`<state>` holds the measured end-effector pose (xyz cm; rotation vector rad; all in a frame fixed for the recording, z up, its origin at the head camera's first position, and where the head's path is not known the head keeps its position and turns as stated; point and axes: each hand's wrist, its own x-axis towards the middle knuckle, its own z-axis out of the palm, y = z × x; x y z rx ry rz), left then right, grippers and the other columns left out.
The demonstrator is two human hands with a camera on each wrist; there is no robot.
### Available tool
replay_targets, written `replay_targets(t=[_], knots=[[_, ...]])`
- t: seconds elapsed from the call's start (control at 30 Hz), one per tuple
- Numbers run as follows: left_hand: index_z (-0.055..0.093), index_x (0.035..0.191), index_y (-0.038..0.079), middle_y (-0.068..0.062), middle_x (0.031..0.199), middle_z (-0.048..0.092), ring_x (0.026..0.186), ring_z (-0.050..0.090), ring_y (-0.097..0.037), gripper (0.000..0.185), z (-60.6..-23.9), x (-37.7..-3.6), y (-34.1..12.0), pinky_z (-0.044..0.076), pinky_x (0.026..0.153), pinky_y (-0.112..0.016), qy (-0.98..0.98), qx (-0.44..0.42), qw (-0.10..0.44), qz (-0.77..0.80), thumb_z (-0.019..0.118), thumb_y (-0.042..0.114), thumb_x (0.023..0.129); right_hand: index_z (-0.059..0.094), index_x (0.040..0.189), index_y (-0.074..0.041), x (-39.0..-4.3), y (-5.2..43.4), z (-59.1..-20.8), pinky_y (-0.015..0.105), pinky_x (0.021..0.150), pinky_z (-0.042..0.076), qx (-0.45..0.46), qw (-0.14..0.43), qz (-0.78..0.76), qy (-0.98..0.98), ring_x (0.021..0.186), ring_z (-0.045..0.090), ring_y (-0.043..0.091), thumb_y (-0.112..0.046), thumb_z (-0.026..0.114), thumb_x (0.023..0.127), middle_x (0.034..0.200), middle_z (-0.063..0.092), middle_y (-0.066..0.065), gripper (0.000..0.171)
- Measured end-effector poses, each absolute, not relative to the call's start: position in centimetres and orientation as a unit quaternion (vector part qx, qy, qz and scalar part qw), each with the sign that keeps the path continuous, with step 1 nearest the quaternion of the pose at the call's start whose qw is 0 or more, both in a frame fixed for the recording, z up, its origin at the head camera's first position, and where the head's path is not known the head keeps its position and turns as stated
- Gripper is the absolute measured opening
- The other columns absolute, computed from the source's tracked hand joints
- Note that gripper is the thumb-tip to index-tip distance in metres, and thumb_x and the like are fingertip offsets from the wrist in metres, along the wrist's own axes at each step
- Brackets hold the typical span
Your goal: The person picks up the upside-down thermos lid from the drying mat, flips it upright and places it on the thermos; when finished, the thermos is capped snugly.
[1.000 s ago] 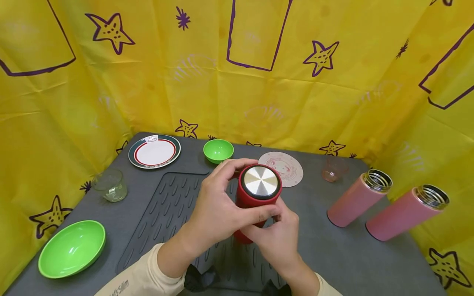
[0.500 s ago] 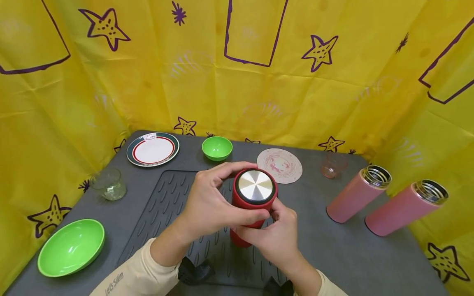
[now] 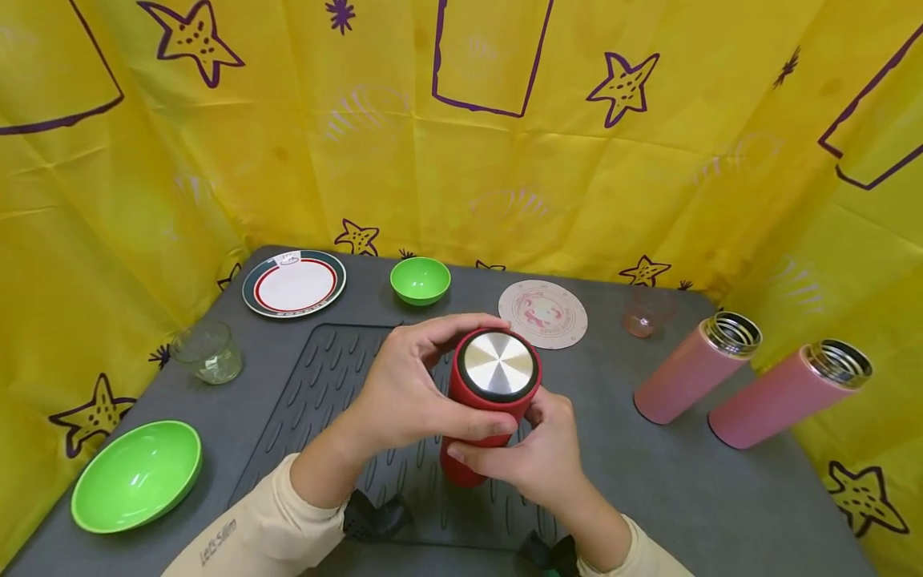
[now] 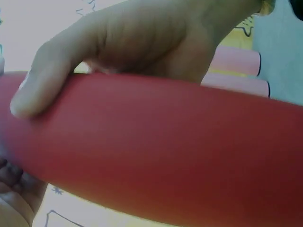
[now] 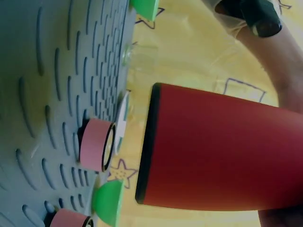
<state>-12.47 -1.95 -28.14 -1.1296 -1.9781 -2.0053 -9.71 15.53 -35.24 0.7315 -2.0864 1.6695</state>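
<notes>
The grey surface [image 3: 685, 489] carries a ribbed drying mat [image 3: 324, 401]. Above the mat, the red thermos flask [image 3: 483, 417] stands roughly upright. The left hand [image 3: 404, 397] grips its cap end; the right hand [image 3: 537, 457] grips its body.

A big green bowl [image 3: 137, 475] is seen at the near left of the grey table [image 3: 721, 497]. A clear glass [image 3: 207, 352], a plate [image 3: 293, 283], a small green bowl [image 3: 421, 280], a round coaster [image 3: 543, 313] and a pink glass [image 3: 648, 309] are set farther back. Two pink bottles [image 3: 692, 370] are laid at the right.
</notes>
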Motion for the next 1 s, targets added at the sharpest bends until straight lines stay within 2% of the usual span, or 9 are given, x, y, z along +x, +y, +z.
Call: replay_targets(t=[0.1, 0.17, 0.27, 0.4, 0.63, 0.8, 0.9, 1.0], knots=[[0.061, 0.128, 0.015, 0.005, 0.115, 0.066, 0.105, 0.06, -0.018, 0.072, -28.3, -12.3, -1.6, 0.05, 0.088, -0.039, -0.677, -0.352, 0.075, -0.642, 0.092, 0.007, 0.063, 0.066, 0.112, -0.013, -10.0, 15.4, -35.3, 0.035, 0.074, 0.056, 0.257, 0.197, 0.598, -0.734, 0.089, 0.067, 0.021, -0.01, 0.088, 0.066, 0.101, 0.071, 0.002, 0.051], [0.059, 0.129, 0.017, 0.008, 0.116, 0.064, 0.106, 0.058, -0.015, 0.074, -28.3, -12.1, -1.3, 0.049, 0.088, -0.037, -0.7, -0.336, 0.109, -0.62, 0.093, 0.015, 0.063, 0.066, 0.111, -0.013, -10.1, 15.3, -35.4, 0.032, 0.068, 0.056, 0.251, 0.22, 0.588, -0.736, 0.081, 0.067, 0.019, -0.009, 0.086, 0.067, 0.097, 0.071, 0.001, 0.048], [0.06, 0.126, 0.018, 0.011, 0.113, 0.063, 0.105, 0.058, -0.013, 0.072, -28.3, -11.7, -0.9, 0.049, 0.088, -0.036, -0.718, -0.315, 0.159, -0.6, 0.094, 0.023, 0.062, 0.067, 0.109, -0.014, -10.2, 15.1, -35.5, 0.031, 0.066, 0.055, 0.24, 0.249, 0.575, -0.742, 0.079, 0.067, 0.017, -0.007, 0.085, 0.067, 0.095, 0.071, -0.001, 0.047], [0.067, 0.119, 0.015, 0.009, 0.107, 0.068, 0.102, 0.062, -0.014, 0.065, -28.4, -11.6, -0.9, 0.05, 0.087, -0.035, -0.707, -0.309, 0.181, -0.61, 0.094, 0.02, 0.061, 0.068, 0.108, -0.015, -10.2, 15.1, -35.4, 0.031, 0.068, 0.055, 0.231, 0.257, 0.565, -0.749, 0.082, 0.068, 0.017, -0.008, 0.087, 0.065, 0.096, 0.072, -0.002, 0.047], [0.068, 0.118, 0.013, 0.006, 0.107, 0.07, 0.102, 0.064, -0.017, 0.067, -28.7, -11.9, -1.2, 0.051, 0.086, -0.036, -0.686, -0.343, 0.157, -0.622, 0.095, 0.014, 0.056, 0.07, 0.103, -0.013, -10.1, 15.6, -35.2, 0.03, 0.069, 0.056, 0.247, 0.238, 0.553, -0.759, 0.081, 0.068, 0.016, -0.011, 0.089, 0.062, 0.093, 0.072, -0.001, 0.046], [0.066, 0.119, 0.012, 0.003, 0.109, 0.069, 0.1, 0.064, -0.019, 0.066, -28.7, -11.9, -1.1, 0.052, 0.085, -0.037, -0.671, -0.356, 0.116, -0.64, 0.093, 0.01, 0.059, 0.069, 0.103, -0.013, -10.1, 15.7, -35.1, 0.032, 0.068, 0.057, 0.277, 0.21, 0.565, -0.748, 0.082, 0.068, 0.018, -0.009, 0.09, 0.061, 0.093, 0.072, -0.001, 0.048], [0.064, 0.121, 0.015, 0.005, 0.111, 0.068, 0.102, 0.062, -0.017, 0.065, -28.4, -11.9, -0.8, 0.052, 0.086, -0.038, -0.682, -0.344, 0.092, -0.639, 0.093, 0.013, 0.062, 0.068, 0.103, -0.012, -10.3, 16.0, -35.1, 0.031, 0.067, 0.056, 0.272, 0.211, 0.557, -0.756, 0.08, 0.068, 0.017, -0.009, 0.088, 0.061, 0.092, 0.072, -0.001, 0.047], [0.056, 0.132, 0.018, 0.008, 0.118, 0.062, 0.109, 0.058, -0.013, 0.075, -28.4, -11.9, -0.8, 0.049, 0.092, -0.037, -0.705, -0.338, 0.083, -0.618, 0.092, 0.021, 0.066, 0.069, 0.102, -0.012, -10.3, 16.8, -35.1, 0.029, 0.066, 0.055, 0.256, 0.216, 0.54, -0.772, 0.079, 0.067, 0.016, -0.009, 0.088, 0.061, 0.091, 0.071, -0.002, 0.045]])
